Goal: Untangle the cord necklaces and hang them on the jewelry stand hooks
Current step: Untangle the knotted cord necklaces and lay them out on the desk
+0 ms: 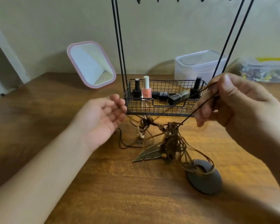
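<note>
Nothing legible here: the black bottle lying in the wire basket carries white lettering too blurred to read, and the mirror bears a tiny unreadable round mark.

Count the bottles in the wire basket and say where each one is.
4 bottles that I can make out in the wire basket: a black bottle upright at left, a pink polish bottle beside it, a black bottle lying flat mid-basket, another black one upright at right. Others may be hidden.
</note>
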The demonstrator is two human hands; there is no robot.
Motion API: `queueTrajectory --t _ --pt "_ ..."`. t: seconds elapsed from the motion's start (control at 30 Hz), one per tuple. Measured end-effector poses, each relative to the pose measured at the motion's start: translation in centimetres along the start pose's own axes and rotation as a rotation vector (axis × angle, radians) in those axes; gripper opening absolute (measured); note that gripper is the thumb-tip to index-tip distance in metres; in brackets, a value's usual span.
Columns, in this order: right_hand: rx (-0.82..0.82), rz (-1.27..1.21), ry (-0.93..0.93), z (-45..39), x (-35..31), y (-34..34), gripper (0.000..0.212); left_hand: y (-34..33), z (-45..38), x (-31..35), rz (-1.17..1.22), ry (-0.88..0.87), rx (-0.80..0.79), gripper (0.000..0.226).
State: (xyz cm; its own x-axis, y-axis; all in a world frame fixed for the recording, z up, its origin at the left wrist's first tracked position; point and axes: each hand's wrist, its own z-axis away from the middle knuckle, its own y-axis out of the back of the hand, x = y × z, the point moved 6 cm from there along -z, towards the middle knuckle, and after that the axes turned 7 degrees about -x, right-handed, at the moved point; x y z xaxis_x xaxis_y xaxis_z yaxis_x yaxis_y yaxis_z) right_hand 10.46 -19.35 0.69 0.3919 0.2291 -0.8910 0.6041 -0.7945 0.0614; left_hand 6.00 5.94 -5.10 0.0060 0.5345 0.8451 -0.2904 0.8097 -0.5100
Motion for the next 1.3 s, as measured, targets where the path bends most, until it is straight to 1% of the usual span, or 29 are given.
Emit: queueTrajectory --t 0.03,0.07,0.1,0.13,0.17,0.2,0.23,0.27,0.3,0.33,0.4,0.43,0.47,0.53,0.6,0.67,0.7,0.73,0.77,0.8,0.83,0.87,0.9,0.93,1.0,1.07,1.13,1.23,1.3 --pt "0.005 -0.081 0.004 0.0 -0.1 -0.2 0.027 0.0 0.0 0.0 -0.157 -0.023 0.002 0.025" --pt "-0.006 -0.143 0.014 0.0 -0.1 -0.4 0.025 -0.3 0.1 0.0 -0.415 -0.068 0.003 0.025" --pt "-0.025 -0.184 0.020 -0.1 -0.1 -0.7 0.025 -0.9 0.4 0.2 -0.722 -0.163 0.014 0.024" --pt "-0.049 -0.203 0.026 -0.1 -0.1 -1.0 0.025 -2.0 1.1 0.7 -1.000 -0.344 0.022 0.019" --pt "-0.068 -0.207 0.029 -0.2 0.0 -1.2 0.024 -3.4 2.3 1.2 -1.162 -0.573 0.005 0.013" --pt "-0.081 -0.210 0.032 -0.2 0.0 -1.3 0.024 -4.7 3.6 1.1 -1.210 -0.758 -0.068 0.011" --pt "-0.092 -0.221 0.040 -0.2 0.0 -1.4 0.023 -5.7 4.7 0.5 -1.209 -0.829 -0.190 0.018" --pt "-0.099 -0.237 0.056 -0.2 0.0 -1.5 0.023 -6.6 5.3 -0.4 -1.170 -0.774 -0.319 0.026" --pt "-0.106 -0.254 0.076 -0.2 -0.1 -1.6 0.024 -7.1 5.4 -1.6 -1.177 -0.656 -0.393 0.034" --pt "-0.119 -0.270 0.092 -0.2 -0.3 -1.8 0.025 -7.4 5.3 -2.7 -1.245 -0.556 -0.402 0.043" --pt "-0.161 -0.285 0.113 -0.3 -0.5 -2.6 0.024 -7.4 4.8 -4.1 -1.445 -0.457 -0.300 0.059" --pt "-0.182 -0.284 0.121 -0.3 -0.6 -2.9 0.022 -7.5 4.6 -4.4 -1.512 -0.443 -0.249 0.060" --pt "-0.198 -0.282 0.121 -0.2 -0.7 -3.3 0.020 -7.7 4.4 -4.5 -1.541 -0.466 -0.216 0.055" --pt "-0.178 -0.270 0.109 -0.3 -0.5 -3.3 0.018 -8.1 4.1 -4.7 -1.477 -0.502 -0.245 0.030" --pt "-0.074 -0.267 0.077 -0.6 0.0 -2.6 0.018 -7.8 3.7 -4.9 -1.318 -0.424 -0.335 0.013" --pt "0.102 -0.240 -0.022 -0.6 1.2 -1.0 0.017 -7.5 3.3 -4.9 -1.178 -0.332 -0.407 0.013" --pt "0.167 -0.179 -0.101 -0.6 1.8 -0.2 0.018 -7.4 3.3 -4.8 -1.087 -0.270 -0.445 0.013" --pt "0.194 -0.073 -0.204 -0.5 2.3 0.4 0.019 -7.3 3.4 -4.8 -0.970 -0.194 -0.481 0.014" --pt "0.186 0.109 -0.319 -0.3 2.8 0.9 0.020 -7.3 3.5 -4.8 -0.840 -0.122 -0.503 0.015" --pt "0.143 0.367 -0.412 -0.1 3.2 1.5 0.021 -7.3 3.6 -4.8 -0.710 -0.059 -0.512 0.015" --pt "0.093 0.649 -0.450 0.1 3.3 2.0 0.022 -7.2 3.7 -4.8 -0.601 -0.005 -0.510 0.016" --pt "0.067 0.907 -0.424 0.2 2.9 2.0 0.022 -7.1 3.8 -4.8 -0.515 0.043 -0.499 0.019" --pt "0.085 1.059 -0.345 0.3 2.1 1.6 0.020 -6.9 3.8 -4.9 -0.442 0.090 -0.484 0.023" --pt "0.107 1.086 -0.261 0.5 1.2 1.1 0.016 -6.7 3.8 -5.0 -0.371 0.136 -0.478 0.026" --pt "0.063 0.967 -0.169 0.8 0.4 -0.3 0.012 -6.6 3.7 -5.0 -0.239 0.191 -0.488 0.029" --pt "-0.043 0.888 -0.129 1.1 0.4 -1.9 0.014 -6.2 3.5 -5.0 -0.125 0.206 -0.470 0.029" --pt "-0.097 0.805 -0.124 1.1 0.6 -2.7 0.016 -5.9 3.3 -4.9 -0.035 0.211 -0.448 0.032" --pt "-0.107 0.562 -0.185 1.1 1.5 -2.9 0.033 -5.9 3.2 -4.7 -0.019 0.184 -0.489 0.040" --pt "-0.110 0.532 -0.180 1.0 1.7 -3.3 0.044 -6.1 3.3 -4.6 -0.097 0.140 -0.517 0.040"
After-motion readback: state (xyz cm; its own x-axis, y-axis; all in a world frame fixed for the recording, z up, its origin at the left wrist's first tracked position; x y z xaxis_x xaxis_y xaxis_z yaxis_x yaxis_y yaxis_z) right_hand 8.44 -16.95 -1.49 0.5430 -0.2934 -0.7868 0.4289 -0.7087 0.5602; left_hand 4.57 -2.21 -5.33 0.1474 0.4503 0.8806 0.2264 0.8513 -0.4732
